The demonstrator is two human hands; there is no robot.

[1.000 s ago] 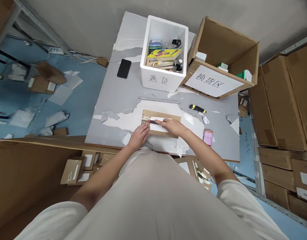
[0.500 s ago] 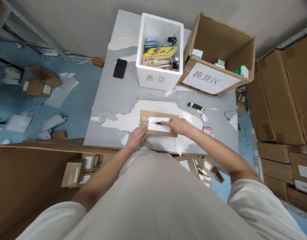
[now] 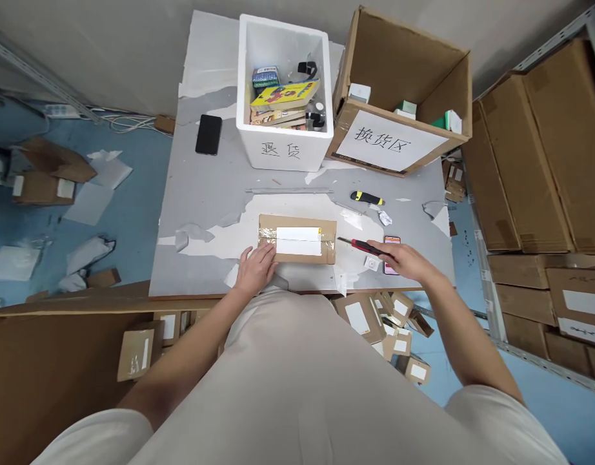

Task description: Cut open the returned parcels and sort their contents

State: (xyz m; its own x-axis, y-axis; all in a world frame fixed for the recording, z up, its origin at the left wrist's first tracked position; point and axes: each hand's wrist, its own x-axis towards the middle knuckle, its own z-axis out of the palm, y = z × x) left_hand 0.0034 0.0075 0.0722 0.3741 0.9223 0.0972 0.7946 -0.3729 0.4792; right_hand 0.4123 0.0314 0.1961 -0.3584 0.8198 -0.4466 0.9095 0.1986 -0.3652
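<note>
A small cardboard box (image 3: 297,258) with a white label lies flat near the table's front edge, clear tape over its ends. A thin slit line runs along the label. My left hand (image 3: 256,267) rests on the box's left end, fingers spread. To the right of the box, my right hand (image 3: 406,261) is closed around a red and black utility knife (image 3: 365,246), its blade pointing left, just off the box's right end. Beneath the right hand lies a pink-screened phone (image 3: 391,266), partly covered.
On the grey table (image 3: 205,187) stand a white foam bin (image 3: 288,152) of books and a big carton (image 3: 399,145). A black phone (image 3: 208,134), a yellow and black cutter (image 3: 367,197) and paper scraps lie around. Stacked cartons (image 3: 544,161) fill the right side.
My right hand has moved right with the knife, off the label and clear of the box. My left hand stays at the box's left end. The whole view has shifted slightly.
</note>
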